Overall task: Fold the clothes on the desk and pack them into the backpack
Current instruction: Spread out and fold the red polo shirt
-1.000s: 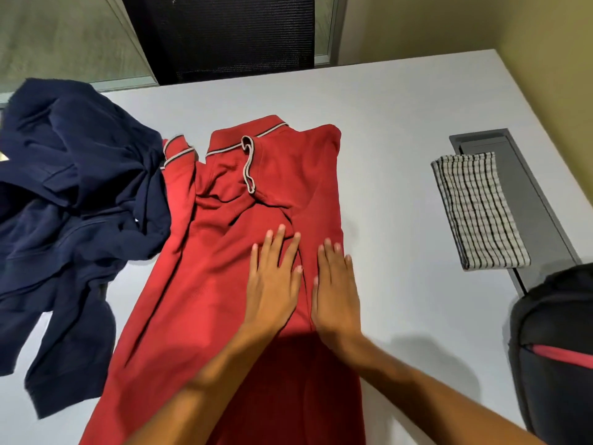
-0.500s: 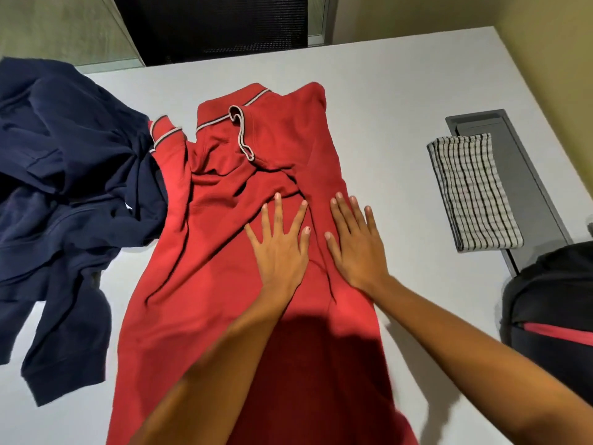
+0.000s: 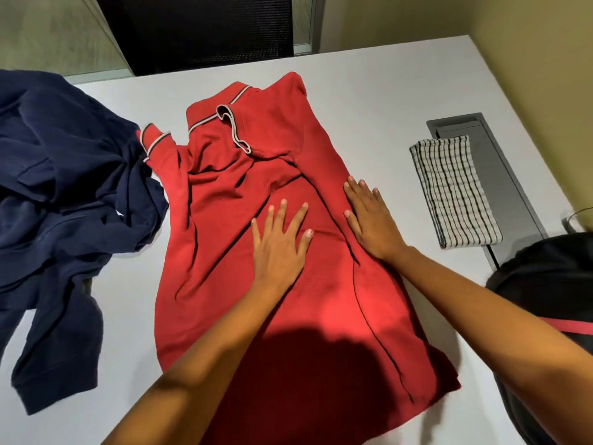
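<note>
A red polo shirt [image 3: 224, 252] with white-trimmed collar lies lengthwise on the white desk [image 3: 369, 101], its right side folded inward. My left hand [image 3: 279, 245] presses flat on the shirt's middle, fingers spread. My right hand [image 3: 369, 220] lies flat along the shirt's folded right edge. A crumpled navy garment [image 3: 64, 194] is heaped at the left, touching the shirt's sleeve. The black backpack [image 3: 545, 300] with a red stripe sits at the right edge, partly hidden by my right arm. A folded checked cloth [image 3: 452, 191] rests right of the shirt.
The checked cloth half covers a grey cable tray [image 3: 491, 162] set in the desk. A dark mesh chair back [image 3: 205, 30] stands behind the far edge. A yellow-green wall [image 3: 539, 75] borders the desk's right side.
Both hands have slid up the shirt and moved apart; my right hand has gone out to the shirt's right edge. The view has shifted, showing more of the hem.
</note>
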A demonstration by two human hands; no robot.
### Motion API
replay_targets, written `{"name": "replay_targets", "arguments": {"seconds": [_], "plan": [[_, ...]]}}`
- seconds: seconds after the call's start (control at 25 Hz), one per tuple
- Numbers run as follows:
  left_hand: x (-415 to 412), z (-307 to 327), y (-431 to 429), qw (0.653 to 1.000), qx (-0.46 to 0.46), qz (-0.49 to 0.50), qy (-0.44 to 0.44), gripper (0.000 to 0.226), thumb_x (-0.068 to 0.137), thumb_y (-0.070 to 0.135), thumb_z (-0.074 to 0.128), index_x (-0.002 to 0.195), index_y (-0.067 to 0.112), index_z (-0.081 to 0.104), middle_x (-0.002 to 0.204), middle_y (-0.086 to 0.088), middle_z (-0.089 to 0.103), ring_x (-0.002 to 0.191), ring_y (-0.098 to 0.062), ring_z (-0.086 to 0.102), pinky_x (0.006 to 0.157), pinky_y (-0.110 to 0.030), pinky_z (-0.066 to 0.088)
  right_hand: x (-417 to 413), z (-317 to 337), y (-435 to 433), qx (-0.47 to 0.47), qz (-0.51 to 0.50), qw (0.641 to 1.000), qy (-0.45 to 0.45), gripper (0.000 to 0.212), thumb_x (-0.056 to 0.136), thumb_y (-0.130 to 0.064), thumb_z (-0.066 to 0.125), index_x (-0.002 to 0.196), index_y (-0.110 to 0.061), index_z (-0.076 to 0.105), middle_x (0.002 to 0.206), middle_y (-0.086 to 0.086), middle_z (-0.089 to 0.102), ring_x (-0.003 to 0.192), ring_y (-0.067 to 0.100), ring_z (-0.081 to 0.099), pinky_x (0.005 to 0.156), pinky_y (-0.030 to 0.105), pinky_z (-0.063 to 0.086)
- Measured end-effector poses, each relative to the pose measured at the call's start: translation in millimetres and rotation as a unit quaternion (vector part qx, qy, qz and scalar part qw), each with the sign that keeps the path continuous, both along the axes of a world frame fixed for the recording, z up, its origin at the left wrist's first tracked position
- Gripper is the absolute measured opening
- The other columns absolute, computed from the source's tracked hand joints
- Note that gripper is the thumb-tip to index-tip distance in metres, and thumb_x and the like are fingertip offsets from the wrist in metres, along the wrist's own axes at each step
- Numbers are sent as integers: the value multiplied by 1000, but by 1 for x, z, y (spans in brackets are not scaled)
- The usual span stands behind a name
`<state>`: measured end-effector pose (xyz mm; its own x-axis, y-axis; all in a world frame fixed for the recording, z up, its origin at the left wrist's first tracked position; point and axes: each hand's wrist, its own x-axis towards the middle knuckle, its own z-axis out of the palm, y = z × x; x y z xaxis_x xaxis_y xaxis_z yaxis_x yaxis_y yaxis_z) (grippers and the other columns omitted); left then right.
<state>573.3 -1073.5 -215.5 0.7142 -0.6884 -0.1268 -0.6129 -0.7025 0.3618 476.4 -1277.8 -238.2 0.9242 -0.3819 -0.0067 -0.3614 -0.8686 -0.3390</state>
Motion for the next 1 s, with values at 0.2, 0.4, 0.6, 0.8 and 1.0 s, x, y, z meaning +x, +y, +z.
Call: {"name": "replay_targets", "arguments": {"seconds": [0.2,0.4,0.6,0.8,1.0], "plan": [[-51,-17,113,995,32,-41,-85,57,96,51,26,152,39,20,162,0,11,148,-25,16,117,-53,14,-115,12,70,52,-75,995,-39,55,102,-23,33,154,-10,20,163,3,12,149,18,12,122,40,11],[-96,-16,170,994,43,-22,-101,54,98,46,24,150,33,29,161,0,18,147,-24,21,116,-53,17,-222,28,123,-6,-52,998,-23,50,99,-21,35,148,-7,37,159,5,25,147,20,22,121,41,16],[-121,-13,182,994,49,-13,-100,57,94,41,31,150,30,30,161,0,18,147,-23,21,116,-53,15,-281,36,168,-3,-48,999,12,51,94,-43,44,135,-15,51,141,2,46,125,20,46,109,36,36],[-140,-11,191,995,54,8,-85,56,95,37,28,151,30,30,160,0,21,146,-24,23,114,-54,18,-306,36,173,-47,-98,994,6,39,93,-33,43,114,-7,64,122,10,57,106,28,60,91,38,51],[-169,0,183,996,-12,-57,-74,52,96,30,30,146,22,40,156,2,32,141,-20,33,115,-48,20,-305,67,181,-48,-167,976,-134,27,96,-21,44,100,-4,64,89,5,61,76,25,56,73,30,42]]}}
